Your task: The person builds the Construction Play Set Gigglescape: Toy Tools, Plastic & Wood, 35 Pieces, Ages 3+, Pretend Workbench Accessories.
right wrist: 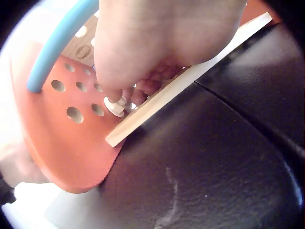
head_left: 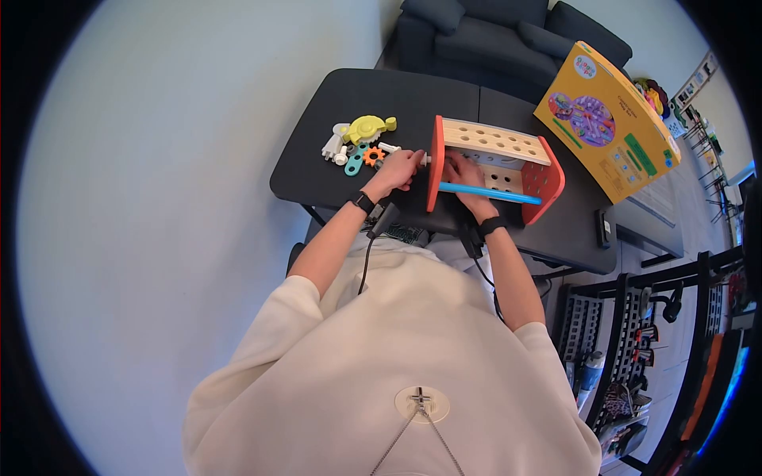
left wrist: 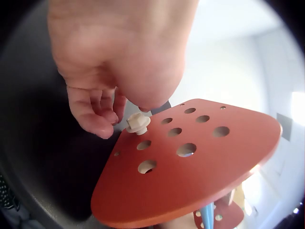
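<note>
Your left hand (head_left: 402, 168) curves loosely beside a cream hex bolt (left wrist: 137, 122); your right hand (head_left: 467, 172) pinches a white flanged piece (right wrist: 113, 107) inside the holed, red-ended wooden box (head_left: 494, 138), at left.

Both hands (head_left: 399, 170) (head_left: 467, 173) at the red-ended wooden box (head_left: 508, 143) — orange gear (head_left: 374, 156) nearby.

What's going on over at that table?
A person is working on a toy workbench. Their left hand is beside a white bolt set in the red side panel. Their right hand, inside the toy, holds a white piece against that panel's inner side. Loose colorful parts lie nearby on the table.
</note>
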Demonstrator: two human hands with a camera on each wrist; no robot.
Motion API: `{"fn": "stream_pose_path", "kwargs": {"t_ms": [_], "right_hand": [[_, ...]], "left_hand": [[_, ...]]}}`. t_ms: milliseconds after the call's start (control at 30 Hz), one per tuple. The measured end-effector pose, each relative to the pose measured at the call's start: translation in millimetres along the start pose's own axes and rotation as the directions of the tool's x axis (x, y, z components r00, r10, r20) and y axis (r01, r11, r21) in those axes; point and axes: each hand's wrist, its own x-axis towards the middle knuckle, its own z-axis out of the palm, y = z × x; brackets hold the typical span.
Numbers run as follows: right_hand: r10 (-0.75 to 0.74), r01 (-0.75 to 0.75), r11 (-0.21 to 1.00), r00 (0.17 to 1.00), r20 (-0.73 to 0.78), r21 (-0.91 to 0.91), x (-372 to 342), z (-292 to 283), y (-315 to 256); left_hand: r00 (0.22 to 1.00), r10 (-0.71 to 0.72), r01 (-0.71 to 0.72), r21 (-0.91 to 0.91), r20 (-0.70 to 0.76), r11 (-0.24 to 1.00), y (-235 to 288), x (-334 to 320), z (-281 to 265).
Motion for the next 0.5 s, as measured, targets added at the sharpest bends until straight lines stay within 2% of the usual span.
{"fn": "stream_pose_path", "kwargs": {"t_ms": [67, 100, 167, 200, 267, 367, 500], "right_hand": [[-0.013, 0.013, 1.000, 1.000, 0.002, 0.000, -0.3, 1.5, 2.9], [-0.041, 0.041, 0.999, 0.999, -0.021, -0.006, -0.2, 3.0, 4.2], [-0.067, 0.066, 0.998, 0.997, -0.042, -0.010, 0.0, 3.7, 3.5], [-0.024, 0.023, 1.000, 1.000, -0.018, -0.013, 0.2, 3.3, 3.4], [0.021, -0.021, 1.000, 1.000, 0.004, -0.017, 1.0, 0.7, 0.1], [0.032, -0.032, 0.999, 0.997, 0.065, 0.006, 1.3, -0.4, 2.1], [0.028, -0.030, 0.998, 0.998, 0.058, 0.046, 2.0, -0.9, 2.3]], "left_hand": [[0.990, 0.132, -0.132, 0.008, -0.041, 0.991, -0.2, -6.4, 5.2], [0.991, 0.130, -0.130, 0.007, -0.041, 0.991, -1.6, -10.5, 5.9], [0.963, 0.266, -0.267, -0.031, -0.047, 0.963, -2.3, -19.3, 6.3], [0.964, 0.262, -0.264, -0.031, -0.048, 0.964, -1.0, -20.9, 7.3], [0.980, 0.126, -0.140, -0.085, -0.155, 0.987, 2.1, -18.6, 8.9], [0.992, 0.060, -0.064, -0.033, -0.111, 0.997, -3.3, -4.2, 4.2], [0.995, 0.089, -0.091, -0.028, -0.052, 0.996, -8.1, 2.3, 7.9]]}}
